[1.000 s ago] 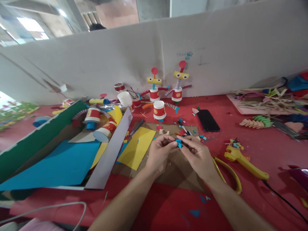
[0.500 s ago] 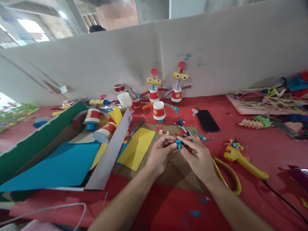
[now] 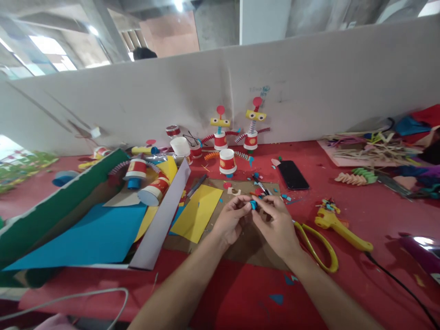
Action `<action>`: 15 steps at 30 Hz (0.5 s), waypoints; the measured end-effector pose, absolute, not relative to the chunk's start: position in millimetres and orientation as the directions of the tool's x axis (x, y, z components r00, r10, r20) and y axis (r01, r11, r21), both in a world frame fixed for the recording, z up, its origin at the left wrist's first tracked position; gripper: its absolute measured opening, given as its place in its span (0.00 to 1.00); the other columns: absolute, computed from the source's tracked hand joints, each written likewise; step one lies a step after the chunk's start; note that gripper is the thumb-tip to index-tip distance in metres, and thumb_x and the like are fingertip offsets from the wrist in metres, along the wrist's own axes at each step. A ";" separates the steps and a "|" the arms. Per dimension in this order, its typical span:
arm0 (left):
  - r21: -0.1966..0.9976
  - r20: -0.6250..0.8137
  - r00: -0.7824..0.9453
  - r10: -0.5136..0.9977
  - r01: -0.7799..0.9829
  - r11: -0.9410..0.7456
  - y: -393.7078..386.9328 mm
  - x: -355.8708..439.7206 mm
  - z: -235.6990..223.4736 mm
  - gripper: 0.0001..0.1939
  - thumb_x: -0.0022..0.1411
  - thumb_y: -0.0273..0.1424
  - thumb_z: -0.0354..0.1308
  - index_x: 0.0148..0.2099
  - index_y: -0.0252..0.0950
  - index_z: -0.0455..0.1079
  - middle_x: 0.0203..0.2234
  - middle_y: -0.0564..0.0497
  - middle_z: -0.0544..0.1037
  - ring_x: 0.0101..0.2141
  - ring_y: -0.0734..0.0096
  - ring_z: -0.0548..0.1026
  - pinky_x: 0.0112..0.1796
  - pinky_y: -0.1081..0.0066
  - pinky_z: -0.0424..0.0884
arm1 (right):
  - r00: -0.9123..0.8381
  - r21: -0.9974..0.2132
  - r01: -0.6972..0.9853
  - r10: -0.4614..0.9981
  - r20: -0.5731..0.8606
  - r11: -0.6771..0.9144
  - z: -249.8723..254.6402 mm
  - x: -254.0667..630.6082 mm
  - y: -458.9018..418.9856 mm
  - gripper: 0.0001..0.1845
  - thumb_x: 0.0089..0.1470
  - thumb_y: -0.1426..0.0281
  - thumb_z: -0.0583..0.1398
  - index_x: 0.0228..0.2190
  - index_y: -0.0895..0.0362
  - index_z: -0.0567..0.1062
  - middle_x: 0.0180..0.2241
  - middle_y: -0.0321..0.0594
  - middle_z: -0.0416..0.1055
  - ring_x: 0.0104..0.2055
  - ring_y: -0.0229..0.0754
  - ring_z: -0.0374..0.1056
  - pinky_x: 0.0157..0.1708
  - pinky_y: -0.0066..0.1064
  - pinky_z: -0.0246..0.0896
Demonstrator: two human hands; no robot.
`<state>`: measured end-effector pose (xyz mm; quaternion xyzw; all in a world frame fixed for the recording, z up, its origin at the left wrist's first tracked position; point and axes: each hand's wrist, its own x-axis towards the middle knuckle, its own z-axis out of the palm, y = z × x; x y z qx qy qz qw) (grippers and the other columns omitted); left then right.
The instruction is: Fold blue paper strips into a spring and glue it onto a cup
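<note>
Between the fingertips of both hands is a small folded piece of blue paper (image 3: 253,205). My left hand (image 3: 233,217) pinches it from the left, thumb and forefinger closed. From the other side my right hand (image 3: 277,224) has its fingers closed on it too. Both hands are above a brown cardboard sheet (image 3: 247,247). Beyond them stands a red and white paper cup figure (image 3: 227,162) with an orange and a pale coiled paper arm. A sheet of yellow paper (image 3: 197,213) lies to the left of my left hand.
Yellow-handled scissors (image 3: 318,247) and a yellow glue gun (image 3: 343,229) lie to the right. Behind are a black phone (image 3: 293,175) and two finished-looking cup robots (image 3: 220,137). On the left a box (image 3: 160,220) holds blue paper (image 3: 85,236) and cup figures. A white partition (image 3: 154,96) rises behind.
My view has tilted up a little and shifted right. Both hands stay on the blue paper, which is turned slightly and looks more compact between the fingertips.
</note>
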<state>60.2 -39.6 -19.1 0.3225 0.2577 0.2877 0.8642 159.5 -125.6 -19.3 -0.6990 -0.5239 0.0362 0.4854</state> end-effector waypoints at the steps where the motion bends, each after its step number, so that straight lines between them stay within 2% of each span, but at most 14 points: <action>1: 0.686 -0.260 0.717 0.647 -0.335 0.646 -38.5 60.0 -19.2 0.14 0.45 0.24 0.69 0.35 0.33 0.70 0.25 0.53 0.75 0.27 0.77 0.74 0.32 0.77 0.70 | 0.423 -0.701 0.713 0.783 0.457 0.024 -16.0 161.3 -129.5 0.22 0.54 0.67 0.57 0.51 0.57 0.71 0.41 0.46 0.65 0.43 0.45 0.66 0.42 0.37 0.65; 4: 0.615 -0.247 0.752 0.611 -0.366 0.698 -35.6 58.8 -18.8 0.12 0.48 0.23 0.67 0.36 0.32 0.70 0.29 0.50 0.77 0.31 0.73 0.77 0.36 0.74 0.72 | 0.394 -0.655 0.755 0.819 0.417 -0.030 -12.3 183.5 -151.2 0.25 0.54 0.66 0.56 0.54 0.55 0.65 0.45 0.46 0.67 0.47 0.46 0.66 0.47 0.39 0.63; 6: 0.573 -0.229 0.770 0.596 -0.388 0.722 -34.4 57.2 -17.5 0.11 0.49 0.22 0.66 0.36 0.32 0.70 0.30 0.49 0.78 0.33 0.72 0.77 0.37 0.74 0.73 | 0.477 -0.570 0.795 0.792 0.380 -0.206 -19.3 213.3 -172.6 0.21 0.52 0.66 0.55 0.48 0.57 0.69 0.45 0.48 0.69 0.48 0.51 0.66 0.49 0.45 0.61; 8: 0.543 -0.197 0.792 0.578 -0.403 0.737 -33.8 55.2 -15.6 0.12 0.49 0.21 0.66 0.37 0.32 0.70 0.30 0.49 0.77 0.34 0.71 0.78 0.37 0.74 0.73 | 0.608 -0.434 0.773 0.735 0.300 -0.462 -31.8 248.5 -195.4 0.22 0.46 0.66 0.57 0.45 0.60 0.70 0.42 0.52 0.71 0.46 0.57 0.67 0.46 0.50 0.61; 10: 0.522 -0.159 0.812 0.561 -0.413 0.746 -33.8 53.3 -13.8 0.14 0.47 0.21 0.66 0.38 0.32 0.70 0.30 0.50 0.77 0.34 0.72 0.77 0.37 0.75 0.73 | 0.683 -0.298 0.726 0.702 0.203 -0.620 -44.3 279.6 -215.4 0.24 0.42 0.69 0.59 0.44 0.61 0.71 0.39 0.55 0.72 0.43 0.60 0.69 0.41 0.50 0.62; 12: 0.508 -0.129 0.827 0.547 -0.418 0.753 -34.1 51.9 -12.6 0.16 0.46 0.21 0.68 0.39 0.32 0.70 0.31 0.50 0.77 0.34 0.72 0.77 0.37 0.76 0.73 | 0.712 -0.223 0.702 0.678 0.181 -0.677 -52.1 299.4 -229.5 0.22 0.41 0.68 0.60 0.42 0.60 0.73 0.37 0.56 0.73 0.36 0.60 0.71 0.34 0.48 0.62; 13: 0.503 -0.116 0.833 0.541 -0.421 0.755 -34.3 51.4 -12.1 0.17 0.45 0.21 0.68 0.39 0.33 0.70 0.31 0.50 0.77 0.34 0.72 0.77 0.37 0.76 0.73 | 0.704 -0.225 0.710 0.680 0.204 -0.667 -53.9 304.7 -233.9 0.20 0.41 0.68 0.61 0.39 0.59 0.74 0.34 0.56 0.73 0.32 0.59 0.71 0.30 0.46 0.61; 15: 0.499 -0.097 0.839 0.535 -0.423 0.756 -34.8 50.6 -11.3 0.17 0.45 0.22 0.68 0.39 0.32 0.70 0.32 0.50 0.77 0.33 0.73 0.77 0.37 0.76 0.72 | 0.659 -0.346 0.749 0.683 0.315 -0.564 -54.0 308.4 -237.2 0.12 0.39 0.69 0.62 0.31 0.56 0.76 0.27 0.50 0.71 0.23 0.51 0.68 0.24 0.42 0.56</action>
